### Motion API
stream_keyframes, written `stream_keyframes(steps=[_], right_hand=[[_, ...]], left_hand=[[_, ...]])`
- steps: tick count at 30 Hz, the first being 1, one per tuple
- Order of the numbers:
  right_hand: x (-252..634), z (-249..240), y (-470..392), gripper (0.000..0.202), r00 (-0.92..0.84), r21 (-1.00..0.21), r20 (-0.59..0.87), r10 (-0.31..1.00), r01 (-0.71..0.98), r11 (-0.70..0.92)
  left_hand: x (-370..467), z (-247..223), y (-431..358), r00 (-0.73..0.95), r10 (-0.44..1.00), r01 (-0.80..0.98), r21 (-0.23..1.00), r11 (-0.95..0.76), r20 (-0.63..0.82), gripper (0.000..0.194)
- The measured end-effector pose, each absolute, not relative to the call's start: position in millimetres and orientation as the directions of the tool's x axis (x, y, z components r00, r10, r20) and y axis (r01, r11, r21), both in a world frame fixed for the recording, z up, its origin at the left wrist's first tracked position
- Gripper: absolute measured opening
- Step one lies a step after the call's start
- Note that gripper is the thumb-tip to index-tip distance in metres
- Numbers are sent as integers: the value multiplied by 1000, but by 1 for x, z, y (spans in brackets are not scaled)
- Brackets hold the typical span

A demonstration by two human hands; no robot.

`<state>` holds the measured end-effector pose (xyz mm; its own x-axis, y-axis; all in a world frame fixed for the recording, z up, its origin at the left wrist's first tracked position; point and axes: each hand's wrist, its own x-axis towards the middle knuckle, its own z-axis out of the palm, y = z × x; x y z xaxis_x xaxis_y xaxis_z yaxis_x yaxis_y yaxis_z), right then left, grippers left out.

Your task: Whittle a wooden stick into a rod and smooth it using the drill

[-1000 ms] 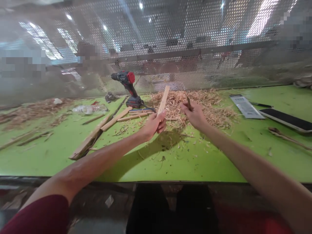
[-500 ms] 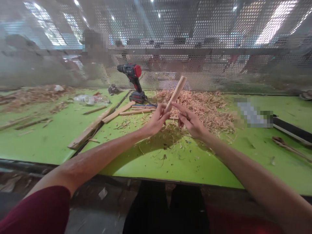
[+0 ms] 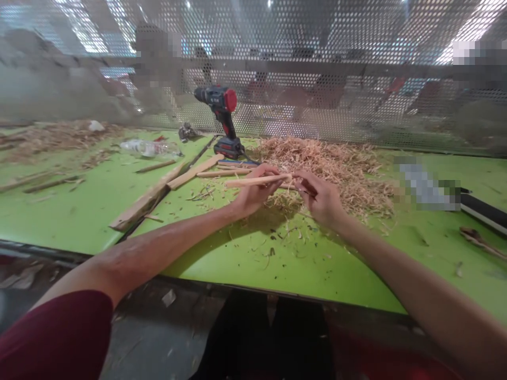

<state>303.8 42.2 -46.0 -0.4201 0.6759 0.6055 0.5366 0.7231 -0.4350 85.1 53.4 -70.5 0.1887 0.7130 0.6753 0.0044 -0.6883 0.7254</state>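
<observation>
A pale wooden stick [image 3: 249, 181] lies almost level above the green table [image 3: 237, 253], its free end pointing left. My left hand [image 3: 257, 192] is closed around the stick near its right part. At the stick's right end, my right hand [image 3: 319, 195] has its thumb and fingers pinched together on the tip. Behind both hands spreads a pile of curly wood shavings [image 3: 328, 163]. Shadow falls on the table below the hands.
A cordless drill [image 3: 222, 119] stands upright behind my left hand. Wooden strips [image 3: 196, 171], a long board [image 3: 146, 203] and a plastic bottle [image 3: 148, 148] lie left. A black-handled tool [image 3: 483, 212] is right. A perforated screen [image 3: 297, 100] rises behind; people show dimly through it.
The stick has swung from pointing up and away to nearly level, its free end now at left. My right hand has gone from a pointing finger to a pinch at the stick's end.
</observation>
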Motion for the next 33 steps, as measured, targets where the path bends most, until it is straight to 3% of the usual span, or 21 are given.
stream_keyframes(steps=[5, 10, 14, 21, 28, 30, 33], right_hand=[[305, -48, 41, 40, -438, -461, 553, 709, 548, 698], [305, -39, 36, 35, -408, -409, 635, 656, 543, 733], [306, -36, 35, 30, -410, -372, 676, 613, 528, 763], [305, -44, 40, 29, -467, -376, 704, 535, 394, 839], [309, -43, 40, 25, -301, -362, 766, 568, 529, 768], [309, -42, 38, 25, -261, -395, 757, 600, 548, 737], [309, -41, 35, 26, -241, -469, 712, 660, 536, 702]], left_hand=[[85, -68, 36, 280, 686, 43, 705, -707, 671, 24], [92, -69, 29, 273, 621, 3, 645, -764, 735, 27], [92, -65, 27, 286, 591, 143, 576, -805, 754, 18], [90, -71, 33, 287, 758, 127, 761, -636, 585, 18], [91, -69, 32, 362, 840, -132, 914, -384, 405, 24], [89, -68, 31, 363, 825, -82, 897, -435, 433, 24], [85, -68, 31, 322, 749, 104, 765, -636, 579, 16]])
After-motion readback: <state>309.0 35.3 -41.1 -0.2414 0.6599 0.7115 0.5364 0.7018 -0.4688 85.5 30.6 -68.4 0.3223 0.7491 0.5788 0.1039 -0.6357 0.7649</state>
